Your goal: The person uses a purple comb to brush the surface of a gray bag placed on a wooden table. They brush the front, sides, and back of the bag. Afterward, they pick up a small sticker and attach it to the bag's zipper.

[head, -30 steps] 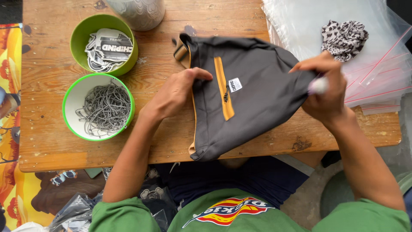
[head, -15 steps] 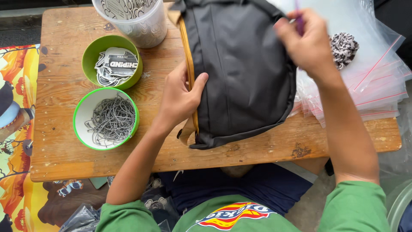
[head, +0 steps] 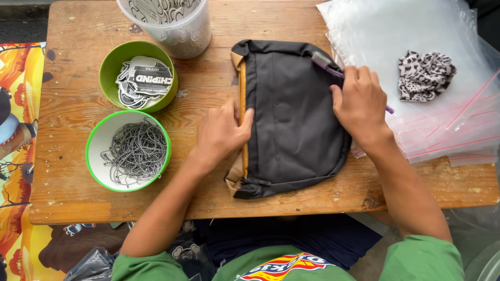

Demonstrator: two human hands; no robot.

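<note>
A dark grey pouch bag [head: 291, 119] with a tan zipper edge lies flat on the wooden table [head: 78, 83]. My left hand [head: 221, 132] rests on the bag's left edge, thumb over the zipper strip. My right hand [head: 359, 104] presses on the bag's right side and grips a thin purple pen-like tool [head: 328, 65] whose tip points up-left over the bag's top corner.
A green bowl of printed tags [head: 138, 78] and a green-rimmed bowl of ball chains [head: 130, 151] sit at the left. A clear tub [head: 172, 23] stands at the back. Clear plastic bags [head: 416, 36] with a leopard-print scrunchie [head: 424, 75] lie at the right.
The bag was held up and turned over above the table; now it lies flat. Both hands came down onto it, the right still gripping the purple tool.
</note>
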